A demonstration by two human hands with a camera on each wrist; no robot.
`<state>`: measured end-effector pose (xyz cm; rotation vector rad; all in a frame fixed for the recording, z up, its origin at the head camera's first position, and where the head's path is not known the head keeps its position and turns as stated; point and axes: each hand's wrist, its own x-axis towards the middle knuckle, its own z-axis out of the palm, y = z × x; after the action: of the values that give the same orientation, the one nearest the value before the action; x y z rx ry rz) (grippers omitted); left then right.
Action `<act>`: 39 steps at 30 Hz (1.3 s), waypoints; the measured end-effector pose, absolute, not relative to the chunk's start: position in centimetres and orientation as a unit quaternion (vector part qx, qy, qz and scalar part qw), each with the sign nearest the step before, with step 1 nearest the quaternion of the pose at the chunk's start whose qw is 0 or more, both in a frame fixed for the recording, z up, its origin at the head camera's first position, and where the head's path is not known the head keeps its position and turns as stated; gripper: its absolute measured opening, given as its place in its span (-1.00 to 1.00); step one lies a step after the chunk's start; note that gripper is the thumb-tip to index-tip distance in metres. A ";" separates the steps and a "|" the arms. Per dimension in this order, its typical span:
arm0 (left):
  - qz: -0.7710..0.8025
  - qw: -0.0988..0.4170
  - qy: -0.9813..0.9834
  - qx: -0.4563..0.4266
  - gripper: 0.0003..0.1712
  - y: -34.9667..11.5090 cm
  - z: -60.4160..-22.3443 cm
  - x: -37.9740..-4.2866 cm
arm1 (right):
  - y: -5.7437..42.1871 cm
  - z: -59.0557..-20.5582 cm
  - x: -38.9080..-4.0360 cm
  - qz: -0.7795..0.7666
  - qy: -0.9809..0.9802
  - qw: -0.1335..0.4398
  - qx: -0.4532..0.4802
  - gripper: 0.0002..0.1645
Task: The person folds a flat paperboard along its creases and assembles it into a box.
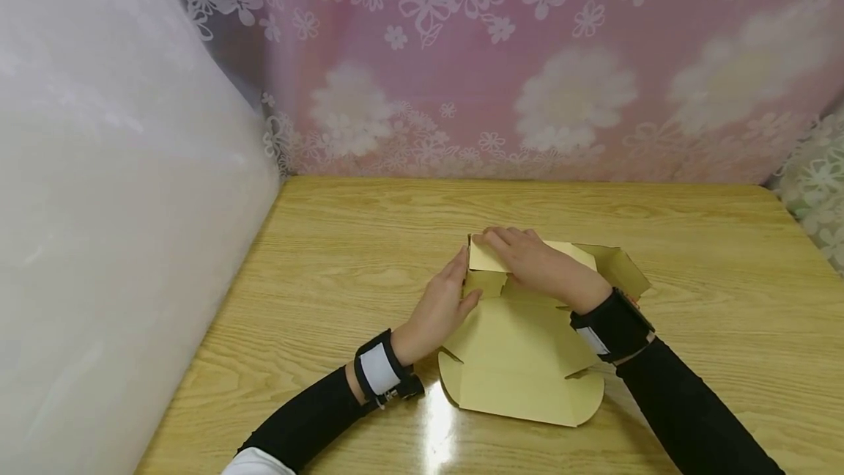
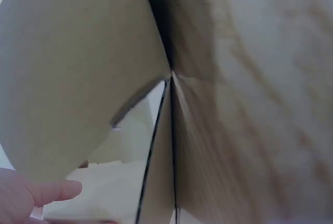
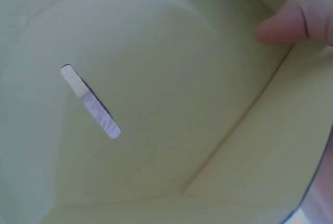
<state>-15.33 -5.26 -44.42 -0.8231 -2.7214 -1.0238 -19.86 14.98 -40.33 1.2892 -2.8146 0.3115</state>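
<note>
A partly folded cardboard box of plain yellowish-tan board lies on the table, its slotted, round-cornered lid flap spread toward me. My left hand rests against the box's left side, fingers straight along the outside and thumb reaching over the inner side. In the left wrist view that thumb shows beside a curved flap; the other fingers are hidden. With fingers over the raised back panel and thumb inside, my right hand grips it. The right wrist view shows this thumb and a narrow slot in the board.
The wood-grain table extends around the box. A side flap sticks out at the box's back right. Behind the table hangs a pink flowered curtain, and a whitish sheet slopes along the left edge.
</note>
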 end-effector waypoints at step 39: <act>-0.254 0.087 -0.939 -0.215 -0.44 -4.1 -44.0 -17.6 | 14.9 -40.7 -19.8 0.082 -0.908 0.034 0.410 -0.13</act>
<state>-17.62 -4.10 -43.97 -0.6394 -2.7969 -0.7565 -19.79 14.86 -40.69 1.2610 -2.7919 0.2532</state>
